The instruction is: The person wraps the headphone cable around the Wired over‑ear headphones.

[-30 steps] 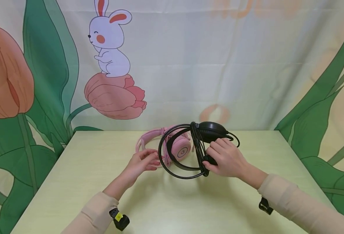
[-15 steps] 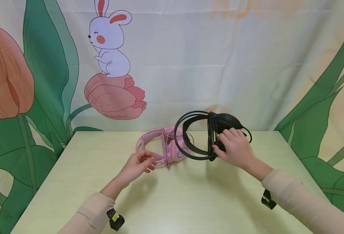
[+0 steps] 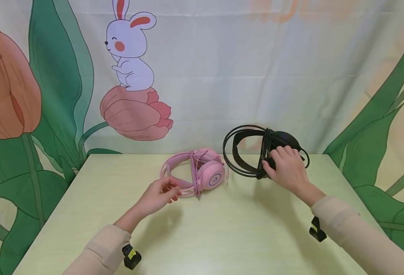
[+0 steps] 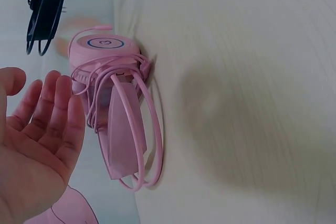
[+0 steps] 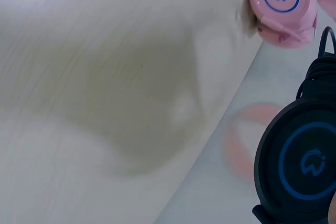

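A black headset (image 3: pixel 246 168) with its cable wound round it hangs above the table's back right part. My right hand (image 3: pixel 289 168) grips it by the near ear cup; in the right wrist view that black ear cup (image 5: pixel 304 163) fills the lower right, with only a sliver of a finger beside it. On the table lies a pink headset (image 3: pixel 213 175), its cord wrapped round the middle. My left hand (image 3: pixel 159 194) hovers just in front of its headband, fingers loosely bent and holding nothing. The left wrist view shows the palm (image 4: pixel 37 166) facing up, apart from the pink headset (image 4: pixel 126 129).
The pale wooden table (image 3: pixel 202 236) ends at a printed cloth backdrop (image 3: pixel 209 95) with a rabbit and tulips. Small black devices (image 3: pixel 131 256) are strapped at both sleeves.
My right hand has carried the black headset up and to the right, away from over the pink headset. The left hand has drawn slightly back to the left. The pink headset stays in place.
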Tool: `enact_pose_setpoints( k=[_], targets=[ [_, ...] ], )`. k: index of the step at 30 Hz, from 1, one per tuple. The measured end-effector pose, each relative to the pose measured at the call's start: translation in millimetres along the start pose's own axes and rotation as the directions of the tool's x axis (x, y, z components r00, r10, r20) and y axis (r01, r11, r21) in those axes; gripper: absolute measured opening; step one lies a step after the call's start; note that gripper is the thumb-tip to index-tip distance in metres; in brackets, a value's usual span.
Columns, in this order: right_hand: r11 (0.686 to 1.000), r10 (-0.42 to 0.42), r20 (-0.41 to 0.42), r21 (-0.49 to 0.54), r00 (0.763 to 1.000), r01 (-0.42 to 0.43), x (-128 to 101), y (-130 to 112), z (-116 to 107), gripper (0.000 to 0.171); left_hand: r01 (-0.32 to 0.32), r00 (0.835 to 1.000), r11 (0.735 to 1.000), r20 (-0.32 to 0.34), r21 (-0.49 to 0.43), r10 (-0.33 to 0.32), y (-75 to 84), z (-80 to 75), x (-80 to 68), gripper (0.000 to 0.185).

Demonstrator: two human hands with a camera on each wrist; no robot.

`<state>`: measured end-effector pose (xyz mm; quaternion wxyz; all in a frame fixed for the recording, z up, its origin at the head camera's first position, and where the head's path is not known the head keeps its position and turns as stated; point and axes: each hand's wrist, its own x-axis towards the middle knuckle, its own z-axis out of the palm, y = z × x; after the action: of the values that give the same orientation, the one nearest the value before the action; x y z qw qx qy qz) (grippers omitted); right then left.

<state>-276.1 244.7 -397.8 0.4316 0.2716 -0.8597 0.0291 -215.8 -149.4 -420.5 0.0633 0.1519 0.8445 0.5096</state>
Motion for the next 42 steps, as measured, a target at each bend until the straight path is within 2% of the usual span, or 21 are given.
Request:
enact_pose_setpoints(
  k=[6,12,22,28,42],
  targets=[
    [0.997,0.076,0.042,-0.031,0.996,-0.075,-10,12,6,0.033,-0.022,1.000,0.998,-0.013,0.064,0.022,3.0,-4.8,1.0,0.017],
    [0.992,0.122,0.083,-0.055,0.989,-0.117,-21,19,16,0.030,-0.012,1.000,0.996,-0.017,0.090,0.013,4.2,-4.9,6.7,0.015],
    [0.982,0.186,0.153,-0.072,0.971,-0.177,-35,14,34,0.028,-0.003,0.999,0.993,-0.031,0.122,0.007,4.5,-1.8,16.6,0.018],
    [0.972,0.236,0.209,-0.069,0.949,-0.226,-38,10,43,0.028,-0.004,1.000,0.992,-0.026,0.125,0.007,2.5,4.0,21.3,0.017],
    [0.972,0.234,0.307,-0.094,0.923,-0.215,-52,4,54,0.029,-0.036,0.999,0.987,0.003,0.159,0.036,2.4,23.6,27.6,0.011]
  ],
)
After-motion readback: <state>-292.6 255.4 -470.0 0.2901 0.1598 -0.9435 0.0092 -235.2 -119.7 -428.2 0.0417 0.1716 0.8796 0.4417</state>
